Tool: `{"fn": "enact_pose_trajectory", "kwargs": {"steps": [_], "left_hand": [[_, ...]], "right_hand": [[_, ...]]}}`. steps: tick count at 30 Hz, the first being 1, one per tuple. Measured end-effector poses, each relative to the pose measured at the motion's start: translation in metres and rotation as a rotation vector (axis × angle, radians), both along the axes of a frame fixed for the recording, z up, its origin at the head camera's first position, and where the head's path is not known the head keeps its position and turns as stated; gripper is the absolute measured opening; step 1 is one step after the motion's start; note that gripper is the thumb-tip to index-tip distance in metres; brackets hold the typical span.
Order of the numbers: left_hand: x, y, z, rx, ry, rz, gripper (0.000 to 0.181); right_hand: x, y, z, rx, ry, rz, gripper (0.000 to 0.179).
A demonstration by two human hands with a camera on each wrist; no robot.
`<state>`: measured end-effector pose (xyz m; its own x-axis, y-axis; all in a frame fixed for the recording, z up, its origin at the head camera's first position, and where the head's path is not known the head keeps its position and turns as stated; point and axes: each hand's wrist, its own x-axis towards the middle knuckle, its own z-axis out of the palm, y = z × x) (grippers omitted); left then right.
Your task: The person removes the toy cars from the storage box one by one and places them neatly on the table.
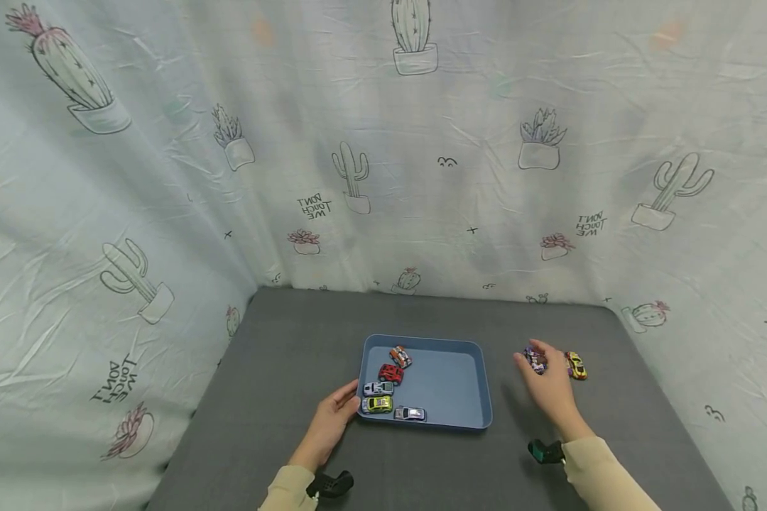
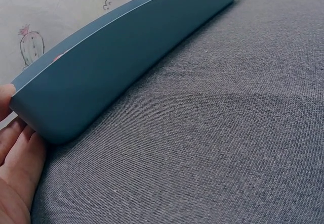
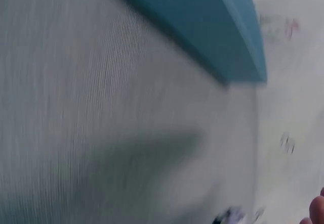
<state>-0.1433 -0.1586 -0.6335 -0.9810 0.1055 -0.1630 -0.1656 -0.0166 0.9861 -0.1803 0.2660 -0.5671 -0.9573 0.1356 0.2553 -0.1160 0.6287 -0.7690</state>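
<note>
A shallow blue tray (image 1: 444, 383) lies on the dark grey table. Inside, along its left side, are several toy cars, among them an orange one (image 1: 400, 356), a red one (image 1: 391, 373) and a yellow-green one (image 1: 377, 404). My left hand (image 1: 329, 422) holds the tray's near left corner, one digit at the rim and the others low against the wall. To the right of the tray, my right hand (image 1: 552, 387) hovers with thumb and fingers spread over a purple toy car (image 1: 535, 360). In the right wrist view, fingertips (image 3: 317, 210) show apart from this blurred car.
A yellow and red toy car (image 1: 577, 365) sits just right of my right hand, with a purple bit beside it partly hidden by the hand. A silver car (image 1: 410, 414) lies along the tray's near wall. A cactus-print curtain (image 1: 422, 177) hangs behind the table (image 1: 307, 341).
</note>
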Motion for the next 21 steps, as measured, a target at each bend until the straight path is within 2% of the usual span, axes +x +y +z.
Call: {"fn": "enact_pose_trajectory", "kwargs": {"steps": [5, 10, 21], "left_hand": [[0.000, 0.000, -0.001, 0.002, -0.016, -0.002, 0.047], [0.000, -0.001, -0.001, -0.003, -0.003, -0.012, 0.048], [0.002, -0.001, 0.001, -0.013, 0.004, -0.014, 0.048]], "right_hand": [[0.004, -0.033, 0.005, 0.018, 0.005, 0.136, 0.052], [0.008, -0.066, 0.006, 0.018, -0.023, 0.245, 0.047], [0.017, -0.120, -0.007, 0.026, -0.203, 0.438, 0.048]]}}
